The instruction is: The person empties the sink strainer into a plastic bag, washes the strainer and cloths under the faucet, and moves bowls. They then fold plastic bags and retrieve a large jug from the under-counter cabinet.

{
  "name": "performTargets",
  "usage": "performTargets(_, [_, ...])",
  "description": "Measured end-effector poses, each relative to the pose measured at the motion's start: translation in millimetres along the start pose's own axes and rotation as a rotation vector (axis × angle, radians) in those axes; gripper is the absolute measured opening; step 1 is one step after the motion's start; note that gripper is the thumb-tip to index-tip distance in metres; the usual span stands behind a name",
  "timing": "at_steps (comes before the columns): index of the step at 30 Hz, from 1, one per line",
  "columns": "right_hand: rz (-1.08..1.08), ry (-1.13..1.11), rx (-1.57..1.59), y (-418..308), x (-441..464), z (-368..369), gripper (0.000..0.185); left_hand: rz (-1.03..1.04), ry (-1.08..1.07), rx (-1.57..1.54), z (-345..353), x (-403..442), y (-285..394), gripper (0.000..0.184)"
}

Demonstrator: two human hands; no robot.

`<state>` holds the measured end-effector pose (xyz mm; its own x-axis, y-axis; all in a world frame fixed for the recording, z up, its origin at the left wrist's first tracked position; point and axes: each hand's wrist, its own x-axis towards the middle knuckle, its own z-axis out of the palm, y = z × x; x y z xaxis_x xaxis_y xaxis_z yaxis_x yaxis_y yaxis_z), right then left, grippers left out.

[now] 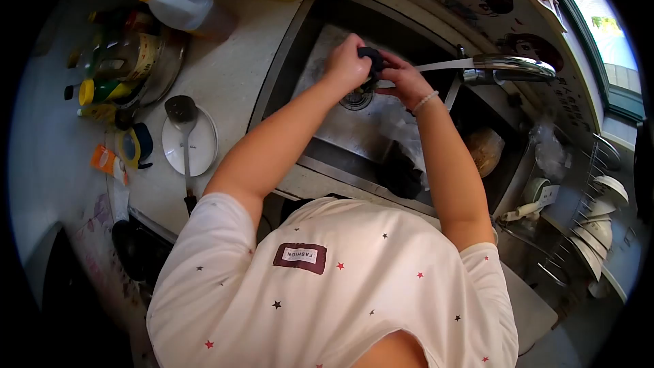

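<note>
Over the steel sink (381,95), my left hand (349,65) is closed around one side of a dark, soft-looking bunched thing (371,56); its kind I cannot make out. My right hand (407,83), with a bracelet at the wrist, has its bent fingers against the other side of it. Below them shows the round drain (355,100). The faucet (501,66) reaches in from the right, its spout ending close to my right hand. A clear plastic bag (407,126) and a black bundle (400,172) lie in the sink under my right forearm.
At left, a white round lid or plate (202,138) carries a spatula (182,116). Several bottles (129,61) and a large jug (180,8) stand behind it. A bag with brownish contents (485,150) sits in the right basin. Bowls (596,232) fill a wire rack at right.
</note>
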<state>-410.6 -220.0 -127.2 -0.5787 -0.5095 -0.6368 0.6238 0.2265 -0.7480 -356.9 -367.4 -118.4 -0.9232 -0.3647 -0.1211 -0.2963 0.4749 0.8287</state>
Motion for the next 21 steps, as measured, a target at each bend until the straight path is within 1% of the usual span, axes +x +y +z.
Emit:
performTargets(1, [-0.031, 0.061, -0.094, 0.0, 2.2, -3.2, 0.053, -0.142, -0.102, -0.041, 20.0, 17.5, -1.8, 0.025])
performTargets(2, [-0.043, 0.121, -0.162, 3.0, 11.5, -13.7, 0.059, -0.194, -0.140, -0.178, 48.8, 34.0, -16.4, 0.025])
performTargets(3, [-0.117, 0.161, -0.285, 14.4, 26.7, -28.6, 0.061, -0.247, -0.182, -0.315, 72.3, 44.7, -26.8, 0.025])
performTargets(5, [-0.260, 0.239, -0.530, 35.5, 51.9, -57.9, 0.063, -0.208, -0.199, -0.278, 90.5, 52.1, -18.8, 0.025])
performTargets(6, [-0.358, 0.245, -0.497, 33.8, 48.3, -60.2, 0.072, -0.191, -0.207, -0.259, 94.4, 52.7, -12.1, 0.024])
performTargets(9, [-0.311, 0.199, -0.301, 33.5, 49.7, -71.1, 0.077, -0.017, -0.283, -0.156, 97.7, 54.2, 3.5, 0.020])
performTargets(12, [-0.282, 0.382, -0.551, 37.2, 49.1, -74.3, 0.077, -0.563, -0.297, -0.561, 105.3, 69.9, 9.0, 0.022])
performTargets(15, [-0.553, 0.048, -0.569, 31.2, 29.3, -62.3, 0.076, -0.774, -0.406, -0.989, 101.9, 74.6, 4.2, 0.024])
performTargets(16, [-0.702, 0.154, -0.705, 39.7, 31.2, -58.8, 0.062, -0.850, -0.412, -1.050, 96.6, 72.7, 9.9, 0.020])
performTargets(19, [-0.303, 0.329, -0.820, 29.9, 23.3, -63.3, 0.045, -0.622, -0.618, -1.300, 85.3, 60.8, 9.3, 0.025])
performTargets(20, [-0.342, 0.320, -0.832, 30.6, 25.6, -66.6, 0.033, -0.542, -0.621, -1.171, 88.1, 62.0, -0.3, 0.036])
performTargets(21, [-0.342, 0.330, -0.795, 24.7, 24.4, -67.9, 0.033, -0.470, -0.586, -1.049, 89.9, 58.0, -4.1, 0.042])
